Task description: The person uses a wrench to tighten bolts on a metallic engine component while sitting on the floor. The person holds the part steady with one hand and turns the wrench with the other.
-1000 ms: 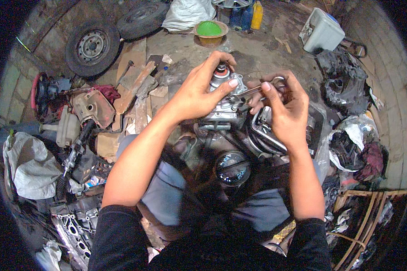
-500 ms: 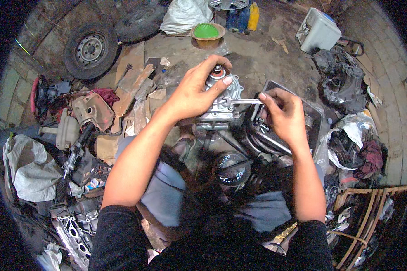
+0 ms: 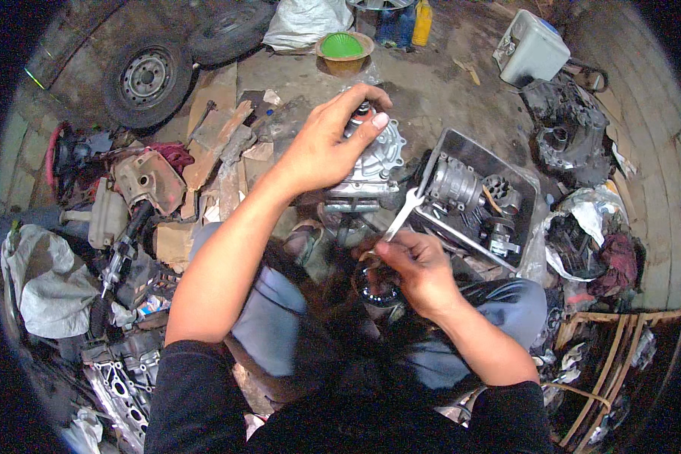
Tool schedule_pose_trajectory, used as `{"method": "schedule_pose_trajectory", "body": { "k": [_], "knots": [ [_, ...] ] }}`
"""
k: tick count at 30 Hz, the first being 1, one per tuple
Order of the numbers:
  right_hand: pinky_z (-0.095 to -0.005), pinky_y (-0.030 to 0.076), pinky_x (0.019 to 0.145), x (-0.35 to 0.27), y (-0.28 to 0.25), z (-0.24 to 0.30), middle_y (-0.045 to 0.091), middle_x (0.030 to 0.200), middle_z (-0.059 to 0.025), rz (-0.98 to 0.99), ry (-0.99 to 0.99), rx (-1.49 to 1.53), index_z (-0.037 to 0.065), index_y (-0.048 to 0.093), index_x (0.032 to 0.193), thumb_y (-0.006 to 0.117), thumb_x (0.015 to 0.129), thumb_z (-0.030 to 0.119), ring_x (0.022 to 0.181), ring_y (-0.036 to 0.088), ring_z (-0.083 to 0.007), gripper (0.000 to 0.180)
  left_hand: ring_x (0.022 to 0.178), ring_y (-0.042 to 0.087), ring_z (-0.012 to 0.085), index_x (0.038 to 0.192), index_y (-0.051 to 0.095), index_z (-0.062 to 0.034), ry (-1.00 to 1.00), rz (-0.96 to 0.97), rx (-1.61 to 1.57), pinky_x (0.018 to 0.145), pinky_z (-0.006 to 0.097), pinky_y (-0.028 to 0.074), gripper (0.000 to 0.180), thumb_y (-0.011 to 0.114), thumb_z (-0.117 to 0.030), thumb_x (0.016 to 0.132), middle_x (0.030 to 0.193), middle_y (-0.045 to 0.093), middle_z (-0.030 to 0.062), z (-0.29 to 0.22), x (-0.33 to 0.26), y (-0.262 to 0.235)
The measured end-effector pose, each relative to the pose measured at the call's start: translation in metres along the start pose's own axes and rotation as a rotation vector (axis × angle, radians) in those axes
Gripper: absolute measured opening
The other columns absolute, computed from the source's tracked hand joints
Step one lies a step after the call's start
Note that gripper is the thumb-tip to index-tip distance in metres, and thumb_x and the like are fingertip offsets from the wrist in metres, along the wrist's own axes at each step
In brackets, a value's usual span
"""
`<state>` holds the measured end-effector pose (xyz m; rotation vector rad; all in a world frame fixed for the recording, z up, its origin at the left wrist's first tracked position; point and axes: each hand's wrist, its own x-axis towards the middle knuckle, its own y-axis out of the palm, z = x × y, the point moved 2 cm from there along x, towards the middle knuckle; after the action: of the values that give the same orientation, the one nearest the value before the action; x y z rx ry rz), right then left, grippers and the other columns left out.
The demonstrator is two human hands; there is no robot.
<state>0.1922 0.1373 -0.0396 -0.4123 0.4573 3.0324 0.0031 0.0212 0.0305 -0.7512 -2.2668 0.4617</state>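
Note:
My left hand (image 3: 321, 151) is closed over the upper end of a silver metal housing (image 3: 384, 155), with thumb and fingers around a short shaft with a reddish ring (image 3: 363, 113). The housing stands in front of me, its flanged edge showing to the right of the hand. In my right hand (image 3: 420, 272) is a silver wrench (image 3: 402, 217), gripped at its lower end. Its open jaw points up and to the right, apart from the housing. Below that hand lies a dark, shiny round object (image 3: 378, 291), partly covered.
Right of the housing, a dark tray (image 3: 536, 204) holds several metal parts. A greasy casing (image 3: 571, 136) and a white container (image 3: 535, 49) stand farther right. Wheels (image 3: 147, 82), cardboard (image 3: 204, 151) and engine parts (image 3: 121, 386) lie left. A bowl (image 3: 344, 66) with something green sits ahead.
My right hand has drawn the wrench off the housing, down and left toward my lap, tilting it upward. The tray's contents now show more. My left hand keeps its hold.

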Motion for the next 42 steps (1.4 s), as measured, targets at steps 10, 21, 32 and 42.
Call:
{"method": "schedule_pose_trajectory", "body": {
  "k": [10,21,32,42],
  "knots": [
    [-0.0341,0.058,0.062,0.028,0.029,0.011,0.073,0.087,-0.0113,0.121,-0.042,0.160,-0.006,0.071,0.105,0.067,0.099,0.020,0.070,0.072,-0.0220,0.027,0.110,0.065,0.0242,0.119,0.062,-0.0032,-0.003,0.006,-0.009,0.099,0.037,0.047,0.032,0.053,-0.030,0.104,0.111,0.069,0.0138,0.004,0.004,0.001],
    [-0.0370,0.061,0.073,0.039,0.041,0.018,0.073,0.093,-0.0131,0.124,0.013,0.429,-0.006,0.071,0.110,0.065,0.099,0.020,0.081,0.073,-0.0237,0.029,0.111,0.065,0.0238,0.121,0.062,-0.0033,-0.006,0.007,-0.030,0.101,0.037,0.046,0.037,0.047,-0.034,0.107,0.111,0.069,0.0130,0.004,0.002,0.001],
    [-0.0312,0.048,0.046,0.016,0.026,0.013,0.066,0.075,-0.0064,-0.122,0.147,0.320,0.001,0.070,0.087,0.067,0.097,0.026,0.056,0.062,-0.0173,0.027,0.112,0.064,0.0245,0.120,0.062,-0.0016,0.003,0.015,-0.034,0.101,0.037,0.046,0.042,0.045,-0.037,0.107,0.113,0.069,0.0138,0.005,0.001,0.000],
    [-0.0262,0.026,0.038,0.014,-0.041,0.025,0.050,0.054,-0.0001,-0.309,-0.013,0.228,-0.001,0.062,0.078,0.072,0.095,0.024,0.036,0.035,-0.0087,0.032,0.110,0.063,0.0233,0.117,0.064,-0.0013,-0.025,0.005,-0.024,0.100,0.037,0.046,0.040,0.043,-0.035,0.109,0.111,0.069,0.0129,0.004,0.003,0.003]
  ]
}}
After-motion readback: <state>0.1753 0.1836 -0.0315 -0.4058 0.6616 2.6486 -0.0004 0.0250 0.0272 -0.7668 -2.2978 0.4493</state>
